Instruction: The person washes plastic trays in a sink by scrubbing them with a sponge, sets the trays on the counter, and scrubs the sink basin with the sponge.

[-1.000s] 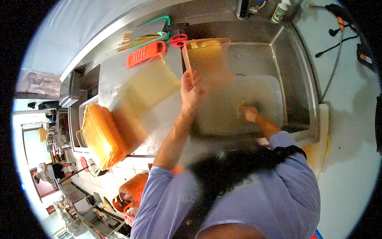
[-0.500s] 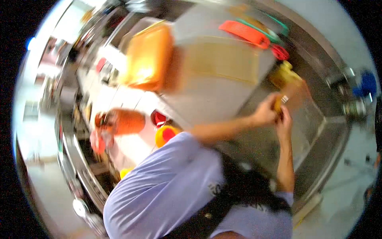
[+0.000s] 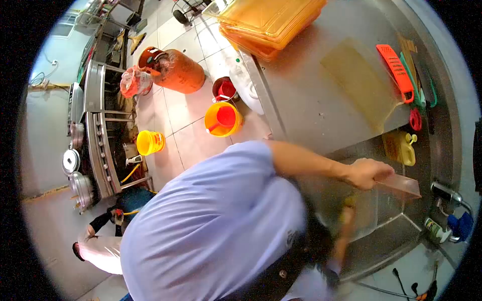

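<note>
My left hand (image 3: pixel 370 173) is closed on the edge of a translucent plastic container (image 3: pixel 401 185), held tilted over a steel sink (image 3: pixel 401 236). Part of its clear body seems to extend below the hand, but its full outline is hard to make out. Lower down, my right hand (image 3: pixel 345 220) is smeared by motion. A small yellow sponge-like piece (image 3: pixel 350 201) shows at its fingers, in front of the clear plastic. Beyond my left hand, a yellow jug (image 3: pixel 401 148) sits by the sink's far side.
Orange translucent containers (image 3: pixel 271 25) are stacked on the steel counter (image 3: pixel 301 110). A flat translucent sheet (image 3: pixel 361 83) and an orange grater (image 3: pixel 396 70) lie there too. A faucet (image 3: pixel 447 193) is at right. On the floor stand an orange gas cylinder (image 3: pixel 181 72) and yellow buckets (image 3: pixel 233 128).
My hands, close together before around the yellow piece, are now apart. My left hand now grips the container edge; my right hand has moved lower with the yellow piece. The view has swung.
</note>
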`<state>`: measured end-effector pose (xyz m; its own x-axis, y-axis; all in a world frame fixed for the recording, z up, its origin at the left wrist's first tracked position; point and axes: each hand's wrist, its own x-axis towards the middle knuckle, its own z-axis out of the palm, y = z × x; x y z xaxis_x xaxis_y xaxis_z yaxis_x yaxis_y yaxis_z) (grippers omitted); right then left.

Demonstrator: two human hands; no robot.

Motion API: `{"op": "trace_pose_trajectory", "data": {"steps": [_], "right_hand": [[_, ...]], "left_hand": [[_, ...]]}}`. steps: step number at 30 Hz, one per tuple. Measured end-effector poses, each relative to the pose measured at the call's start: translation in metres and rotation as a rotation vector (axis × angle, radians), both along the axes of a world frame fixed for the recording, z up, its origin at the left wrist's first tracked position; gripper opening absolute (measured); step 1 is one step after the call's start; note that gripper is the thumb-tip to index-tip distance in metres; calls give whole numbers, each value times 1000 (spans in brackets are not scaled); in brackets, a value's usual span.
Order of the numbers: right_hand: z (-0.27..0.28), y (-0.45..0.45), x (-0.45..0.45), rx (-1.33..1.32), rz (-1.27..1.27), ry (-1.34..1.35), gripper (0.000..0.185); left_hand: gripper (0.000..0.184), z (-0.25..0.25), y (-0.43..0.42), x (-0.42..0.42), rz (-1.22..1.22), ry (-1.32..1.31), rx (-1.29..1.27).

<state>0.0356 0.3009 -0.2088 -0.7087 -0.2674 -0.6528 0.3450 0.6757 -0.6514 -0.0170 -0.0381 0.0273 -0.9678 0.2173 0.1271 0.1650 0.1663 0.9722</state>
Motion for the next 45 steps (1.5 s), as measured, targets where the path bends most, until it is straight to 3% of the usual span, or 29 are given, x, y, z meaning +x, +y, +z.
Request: {"op": "trace_pose_trajectory", "data": {"steps": [5,8,9,11,13,16,19,22,25,28,31,34,37,41,43,45], "right_hand": [[39,-60,64,267,656,560,40],[72,-75,57,-280,-236,11,40],[82,-73,50,-485,-552,-129,40],[110,-79,19,-352,-543,47,35],[121,-70,-4,-361,-610,36,29],[194,-104,-32,-417,-552,354,22],[214,-145,-46,-289,-405,765,20],[192,-164,-55,79,-223,1197,27],[162,-144,-46,149,-209,1159,32],[130,-105,-26,-2,-518,616,32],[106,-82,-7,179,-730,422,36],[10,-49,31,795,-250,601,31],[15,-44,31,314,-613,407,27],[51,-29,20,-335,-991,116,22],[119,-54,-4,-388,-947,115,21],[108,-56,-24,-442,-818,210,22]], "left_hand": [[43,-5,2,-5,-21,-60,62],[38,-20,5,-8,31,-94,251],[41,-12,0,-9,10,-250,367],[44,-27,-15,-20,39,-196,302],[47,-18,-23,-21,11,-401,311],[48,-7,-15,-22,37,-574,434],[47,-23,3,-14,-22,-537,396],[47,-20,7,-8,-98,-492,361],[50,-11,-7,-3,0,-672,606],[54,-13,-19,-1,65,-696,617],[55,-24,-20,3,14,-675,446],[52,-37,-16,-1,-28,-655,452],[55,-18,-15,-4,-12,-746,469],[59,-44,-17,-6,-98,-684,429],[65,-49,-12,1,-72,-734,406],[70,-61,-1,3,-189,-646,432]]}}
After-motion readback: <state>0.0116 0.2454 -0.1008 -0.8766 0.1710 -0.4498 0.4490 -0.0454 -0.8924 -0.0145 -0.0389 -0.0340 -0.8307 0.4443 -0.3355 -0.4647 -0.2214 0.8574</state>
